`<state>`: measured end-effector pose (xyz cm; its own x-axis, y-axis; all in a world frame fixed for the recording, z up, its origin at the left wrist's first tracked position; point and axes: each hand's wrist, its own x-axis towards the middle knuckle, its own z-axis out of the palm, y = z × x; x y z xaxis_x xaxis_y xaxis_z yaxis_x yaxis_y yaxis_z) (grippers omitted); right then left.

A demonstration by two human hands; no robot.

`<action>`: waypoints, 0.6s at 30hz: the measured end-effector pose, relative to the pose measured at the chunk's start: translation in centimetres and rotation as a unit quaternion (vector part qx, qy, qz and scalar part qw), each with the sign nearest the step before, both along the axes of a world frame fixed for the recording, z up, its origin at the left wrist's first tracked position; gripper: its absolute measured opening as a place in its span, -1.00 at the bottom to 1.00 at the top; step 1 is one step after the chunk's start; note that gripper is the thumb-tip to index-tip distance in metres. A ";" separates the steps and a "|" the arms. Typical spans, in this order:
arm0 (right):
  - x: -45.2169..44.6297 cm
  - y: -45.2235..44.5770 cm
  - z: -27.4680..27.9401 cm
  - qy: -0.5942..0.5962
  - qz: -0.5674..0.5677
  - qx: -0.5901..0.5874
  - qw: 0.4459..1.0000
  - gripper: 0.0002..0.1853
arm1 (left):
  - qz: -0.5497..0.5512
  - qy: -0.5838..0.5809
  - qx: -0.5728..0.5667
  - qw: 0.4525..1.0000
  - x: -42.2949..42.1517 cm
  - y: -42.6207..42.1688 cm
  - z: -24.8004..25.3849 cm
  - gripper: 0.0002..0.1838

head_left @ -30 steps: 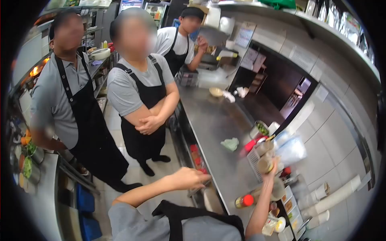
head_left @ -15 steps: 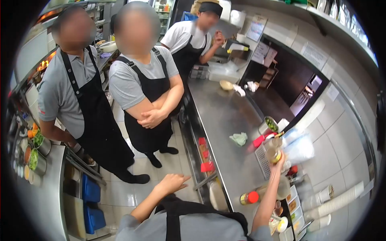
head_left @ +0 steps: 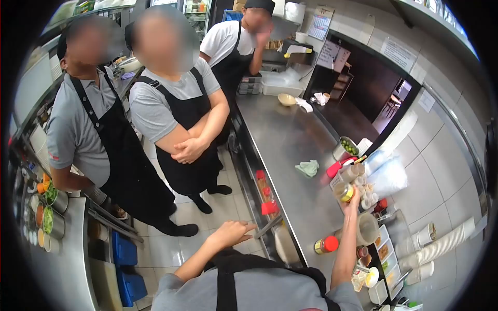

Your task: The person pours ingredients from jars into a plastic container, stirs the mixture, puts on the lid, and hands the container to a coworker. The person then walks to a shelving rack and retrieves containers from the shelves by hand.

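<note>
Your right grip [head_left: 351, 201] is closed around a yellow-labelled jar [head_left: 346, 193], fingers curled about its side. That jar is at the right side of the desk [head_left: 280, 147], next to a cluster of small containers [head_left: 368, 196]; whether its base touches anything you cannot tell from this angle, and what is inside is too small to make out. Your left grip [head_left: 232, 234] is relaxed and unclosed, fingers extended, in front of your body and near the desk's front edge.

Beyond the jar, you have a metal pot [head_left: 340, 152] filled with round green pieces [head_left: 350, 147], with a red object [head_left: 333, 169] just beside it. A crumpled pale green cloth [head_left: 307, 168] lies to the left of these. Nearer you, a red-lidded jar [head_left: 326, 245] stands left of your right forearm; on the forearm's other side sits a clear tub [head_left: 368, 230], its contents unclear. Past the tub runs a row of small white trays [head_left: 387, 259] containing food, some orange-brown, some green. A long stack of white cups [head_left: 446, 242] leans sideways to their right. Toward the desk's far end rests a pale bowl [head_left: 285, 103].

Over on your left, another work surface [head_left: 72, 259] carries metal containers [head_left: 60, 228] with leafy greens [head_left: 49, 218].
</note>
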<state>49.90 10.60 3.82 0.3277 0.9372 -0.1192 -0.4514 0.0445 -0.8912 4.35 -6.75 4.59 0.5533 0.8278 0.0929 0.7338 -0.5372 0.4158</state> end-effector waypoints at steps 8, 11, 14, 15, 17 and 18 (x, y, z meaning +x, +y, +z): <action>-3.4 -1.1 0.8 0.014 -0.002 0.037 0.999 -0.68 | 0.000 -0.030 -0.010 1.000 -0.4 0.3 -0.5 -0.57; -2.2 -1.0 0.7 0.039 0.032 0.023 0.998 -0.65 | 0.008 0.049 -0.022 0.999 -0.2 0.4 -0.9 -0.57; 3.8 2.1 -4.4 0.042 0.153 0.034 0.987 -0.65 | 0.006 -0.007 -0.041 0.999 0.0 0.1 0.0 -0.58; -1.6 0.4 -2.0 -0.025 0.017 0.029 0.999 -0.65 | 0.016 0.000 -0.021 1.000 0.0 1.3 0.5 -0.59; -3.5 -0.8 0.7 0.067 0.025 0.036 0.997 -0.70 | 0.015 0.029 -0.027 0.999 -0.1 0.2 0.0 -0.59; 0.7 0.7 -1.9 0.102 0.187 0.022 0.977 -0.73 | 0.014 0.019 -0.034 0.999 -0.3 -0.7 -0.1 -0.59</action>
